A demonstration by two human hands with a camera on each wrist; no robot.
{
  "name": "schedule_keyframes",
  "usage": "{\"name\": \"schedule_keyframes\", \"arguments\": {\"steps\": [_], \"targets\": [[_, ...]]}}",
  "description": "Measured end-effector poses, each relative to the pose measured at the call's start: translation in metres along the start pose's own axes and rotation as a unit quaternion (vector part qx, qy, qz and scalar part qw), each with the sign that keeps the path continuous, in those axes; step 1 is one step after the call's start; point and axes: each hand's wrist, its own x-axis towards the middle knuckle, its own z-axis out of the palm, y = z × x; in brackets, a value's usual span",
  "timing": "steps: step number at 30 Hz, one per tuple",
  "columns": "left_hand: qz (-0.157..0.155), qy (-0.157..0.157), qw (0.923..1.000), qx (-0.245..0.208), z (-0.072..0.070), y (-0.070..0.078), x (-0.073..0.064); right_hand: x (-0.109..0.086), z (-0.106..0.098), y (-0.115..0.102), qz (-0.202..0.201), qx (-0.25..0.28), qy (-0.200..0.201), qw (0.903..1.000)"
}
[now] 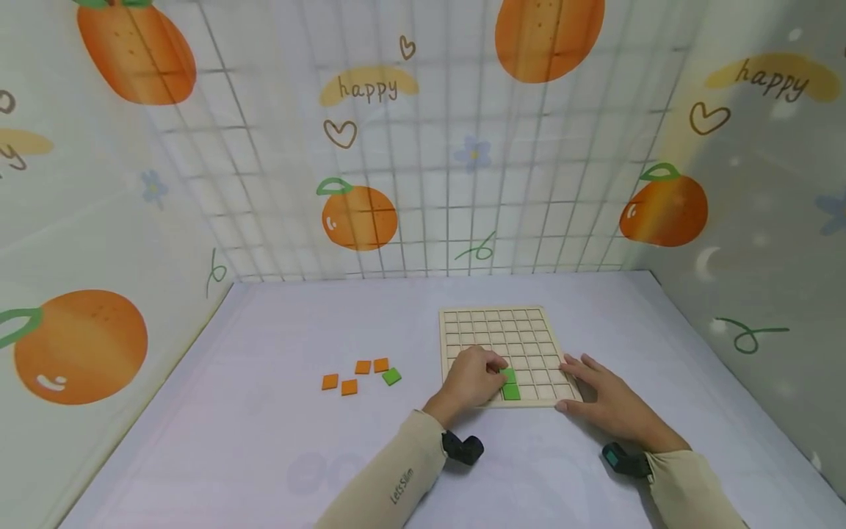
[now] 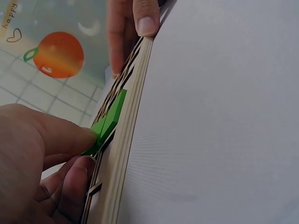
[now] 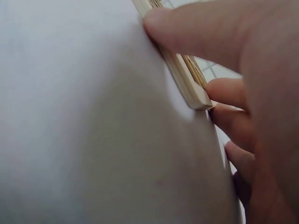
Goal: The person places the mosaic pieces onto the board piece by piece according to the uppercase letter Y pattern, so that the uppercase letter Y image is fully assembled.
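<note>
My left hand (image 1: 471, 376) is over the front part of a pale wooden grid board (image 1: 538, 375). Thumb and fingers pinch a small green square tile (image 1: 508, 375) at its edge. Directly in front of it, another green tile (image 1: 512, 392) sits in the board's front row; in the left wrist view the two overlap. My right hand (image 1: 615, 404) rests at the board's front right corner with fairly straight fingers. Its thumb (image 3: 161, 23) touches the front edge, and its other fingertips lie along the right side.
Left of the board, several loose orange tiles (image 1: 349, 387) and one green tile (image 1: 392, 376) lie on the white table (image 1: 264, 441). Behind the table and along both sides hang printed curtains (image 1: 423, 162) with oranges on them.
</note>
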Motion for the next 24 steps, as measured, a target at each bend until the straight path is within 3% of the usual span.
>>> {"name": "schedule_keyframes", "arguments": {"steps": [11, 24], "targets": [[0.014, 0.000, 0.9998, 0.012, -0.0009, -0.0010, 0.0028, 0.0020, -0.0009, 0.0026, 0.007, 0.000, -0.004, 1.0000], [-0.013, -0.002, 0.9999, 0.011, 0.0010, -0.0030, 0.0016, 0.0016, 0.0003, 0.0018, 0.004, 0.017, -0.003, 0.9998]]}}
